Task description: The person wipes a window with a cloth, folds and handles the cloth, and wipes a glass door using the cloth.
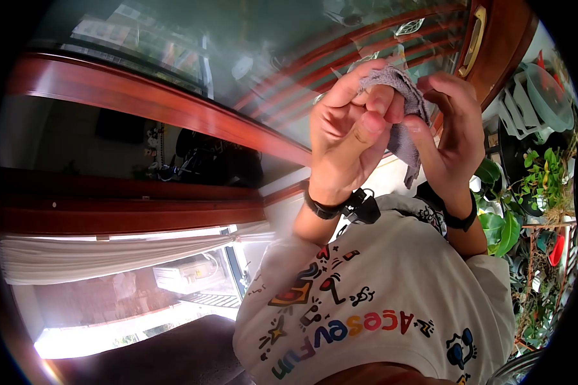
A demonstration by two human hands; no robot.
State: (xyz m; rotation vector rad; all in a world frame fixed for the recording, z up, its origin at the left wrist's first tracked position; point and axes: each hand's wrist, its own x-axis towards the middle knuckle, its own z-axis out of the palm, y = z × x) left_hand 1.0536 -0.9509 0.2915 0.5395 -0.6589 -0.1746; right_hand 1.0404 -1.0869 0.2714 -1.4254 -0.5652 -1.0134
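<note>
A grey cloth (403, 144) is bunched between my two hands, with one end hanging down. My left hand (347, 135) is closed on it, the cloth draped over the fingertips and the thumb bent inward. At the cloth's other side my right hand (455, 131) has its thumb against the fabric and its fingers curled behind. Behind the hands stands a glass pane (257, 77) in a reddish wooden frame (173, 109), with blurred reflections on it.
A brass-coloured handle (474, 42) sits on the wooden frame at upper right. Potted plants (539, 179) and a clear plastic basin (549, 96) are on the right. A white curtain (109, 253) hangs at lower left, near an outdoor unit (189, 273).
</note>
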